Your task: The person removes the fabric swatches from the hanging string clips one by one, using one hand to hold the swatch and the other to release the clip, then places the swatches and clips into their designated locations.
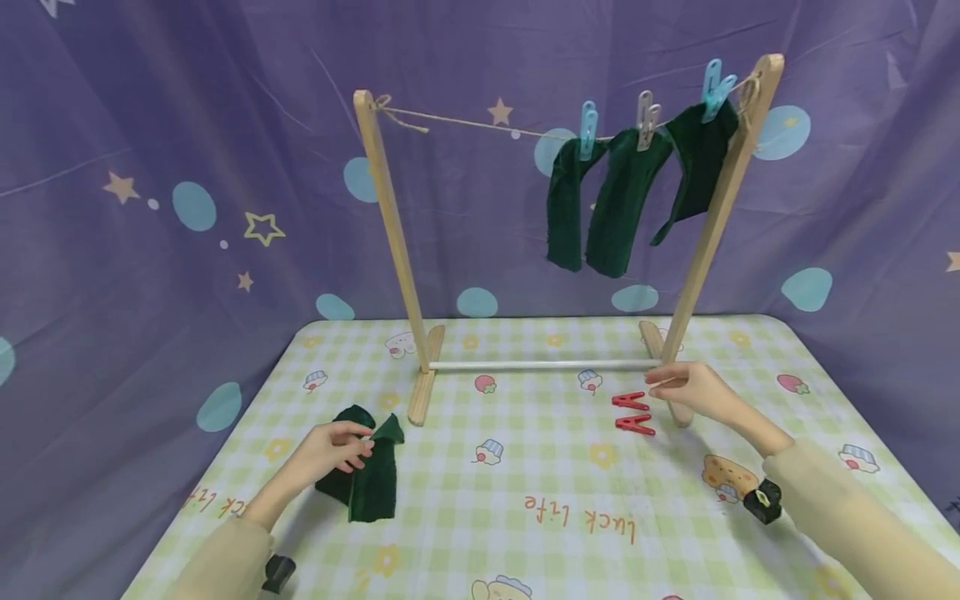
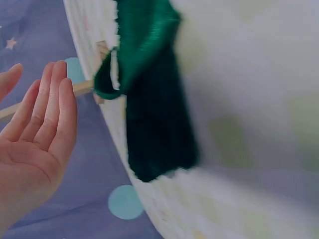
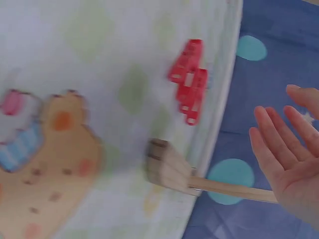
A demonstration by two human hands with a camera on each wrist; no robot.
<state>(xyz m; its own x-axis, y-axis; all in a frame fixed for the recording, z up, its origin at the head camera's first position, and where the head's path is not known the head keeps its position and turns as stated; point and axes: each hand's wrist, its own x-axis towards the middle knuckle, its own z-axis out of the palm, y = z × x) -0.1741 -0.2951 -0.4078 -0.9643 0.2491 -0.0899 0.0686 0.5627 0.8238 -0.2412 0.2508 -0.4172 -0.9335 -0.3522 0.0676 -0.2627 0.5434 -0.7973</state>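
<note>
My left hand (image 1: 330,454) hovers over dark green cloth pieces (image 1: 375,487) at the table's left; its fingers are nearly straight, with nothing gripped in the left wrist view. One cloth has a folded-over top corner. At the right, my right hand (image 1: 692,390) is held in the air beside two red clothespins (image 1: 634,425), its fingers relaxed and the palm bare. The clothespins lie one in front of the other on the tablecloth. Three green cloths (image 1: 619,217) hang from a string (image 1: 472,124), pinned by two blue clothespins (image 1: 588,132) and a grey one (image 1: 645,123).
A wooden rack with a left post (image 1: 393,225), a right post (image 1: 720,217) and a white bottom bar (image 1: 543,365) stands at the table's back. Its feet rest on the checked tablecloth (image 1: 555,467). Behind hangs a purple curtain (image 1: 247,108).
</note>
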